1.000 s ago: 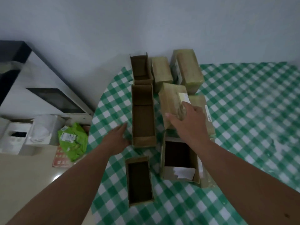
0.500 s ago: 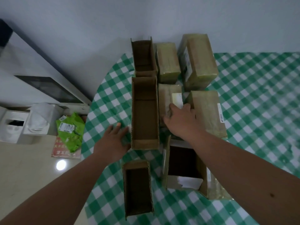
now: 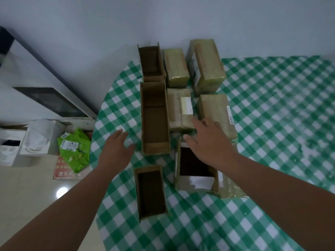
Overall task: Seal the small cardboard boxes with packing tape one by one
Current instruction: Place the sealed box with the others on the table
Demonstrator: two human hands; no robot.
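a table covered with a green and white checked cloth point(image 3: 272, 124) is seen from above; on it, eight small cardboard boxes are grouped near the wall; four of them are already wrapped in packing tape, the back right taped box point(image 3: 207, 66), the back middle taped box point(image 3: 176, 67), the labelled taped box point(image 3: 179, 109) and the right taped box point(image 3: 215, 111); four are not yet sealed, the long open box point(image 3: 155, 124), the back open box point(image 3: 151, 60), the near open box point(image 3: 150, 192) and the wide open box point(image 3: 195, 173), in which a white paper point(image 3: 201, 182) is lying;

the step in hand is judged to be the choice of the next box to seal; the right hand point(image 3: 208, 144) is held with fingers spread and relaxed over the near end of the labelled taped box, and whether it is touched cannot be told; the left hand point(image 3: 116, 151) is held flat and relaxed, fingers straight, just beside the long open box, apart from it; nothing is gripped by either hand; no tape roll is seen, so for the next move an open box must be pulled forward, its flaps closed, and the tape found;

white labels are seen on some of the taped boxes, but the print is too small to be read; on the floor a green bag point(image 3: 74, 151) carries a white sticker, and red characters under it are perhaps a printed mat, not readable.
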